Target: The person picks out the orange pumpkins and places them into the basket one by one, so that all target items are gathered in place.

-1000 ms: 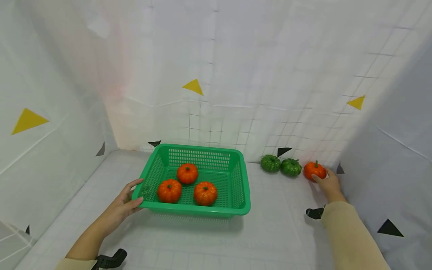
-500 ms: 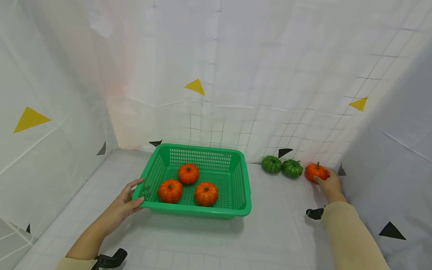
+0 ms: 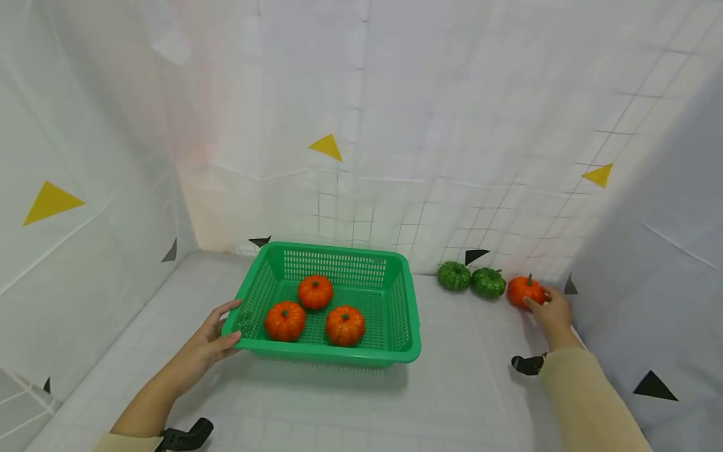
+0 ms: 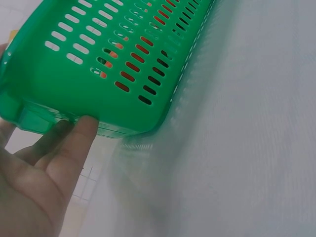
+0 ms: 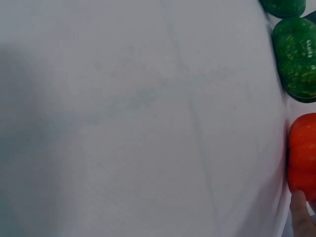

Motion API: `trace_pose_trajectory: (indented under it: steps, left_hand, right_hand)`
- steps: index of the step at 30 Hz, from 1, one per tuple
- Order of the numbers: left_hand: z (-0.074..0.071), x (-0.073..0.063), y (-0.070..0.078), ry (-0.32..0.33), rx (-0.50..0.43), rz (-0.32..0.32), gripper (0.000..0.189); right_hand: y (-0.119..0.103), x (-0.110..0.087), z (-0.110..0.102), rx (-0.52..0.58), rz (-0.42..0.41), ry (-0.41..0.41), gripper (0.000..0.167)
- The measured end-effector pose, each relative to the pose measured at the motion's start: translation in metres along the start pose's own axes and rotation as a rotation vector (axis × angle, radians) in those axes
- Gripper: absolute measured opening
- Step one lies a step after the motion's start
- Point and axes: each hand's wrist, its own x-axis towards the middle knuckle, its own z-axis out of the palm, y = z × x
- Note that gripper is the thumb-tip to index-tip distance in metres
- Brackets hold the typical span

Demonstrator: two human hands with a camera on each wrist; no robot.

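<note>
At the left end of the green plastic basket (image 3: 403, 301), my left hand (image 3: 200, 345) holds the rim near the front corner. In the left wrist view its fingers (image 4: 81, 143) reach under the rim. Three small orange pumpkins lie inside: one toward the back (image 3: 314, 292), one front left (image 3: 285, 321) and one front right (image 3: 345, 326). Far to the right, my right hand (image 3: 555, 317) holds another orange pumpkin (image 3: 524, 290), thumb on its front and fingers behind its right side. That pumpkin is by the back wall, partly covered by the hand.
Two green pumpkins, one farther left (image 3: 454, 276) and one nearer my right hand (image 3: 488, 283), stand in a row along the back wall (image 3: 395, 125). A white cloth covers the table (image 3: 452, 389). A grey-white side wall (image 3: 666, 301) rises close to my right arm.
The orange pumpkin in my right hand has shifted slightly left, toward the green ones. My left hand and the basket stay in place.
</note>
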Motion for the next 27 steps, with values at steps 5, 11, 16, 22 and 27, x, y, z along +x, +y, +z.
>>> trace_pose_trajectory:
  steps: [5, 11, 16, 22, 27]
  left_hand:
    - [0.0, 0.0, 0.0, -0.007, -0.007, 0.004, 0.065]
    - [0.0, -0.001, 0.001, -0.012, -0.004, 0.011, 0.065]
    - [0.0, -0.002, 0.003, -0.011, -0.007, 0.011, 0.066]
    - [0.001, -0.003, 0.003, -0.011, -0.006, 0.013, 0.066]
    - [0.002, -0.003, 0.005, -0.011, -0.006, 0.014, 0.065]
  right_hand:
    - [0.004, -0.01, -0.002, 0.024, -0.007, -0.011, 0.073]
    - [0.0, -0.023, -0.01, -0.027, -0.054, -0.03, 0.079]
    - [-0.012, -0.038, -0.02, -0.042, -0.128, -0.061, 0.081]
    - [-0.028, -0.057, -0.03, -0.091, -0.154, -0.106, 0.084]
    - [-0.04, -0.074, -0.034, -0.075, -0.172, -0.128, 0.084]
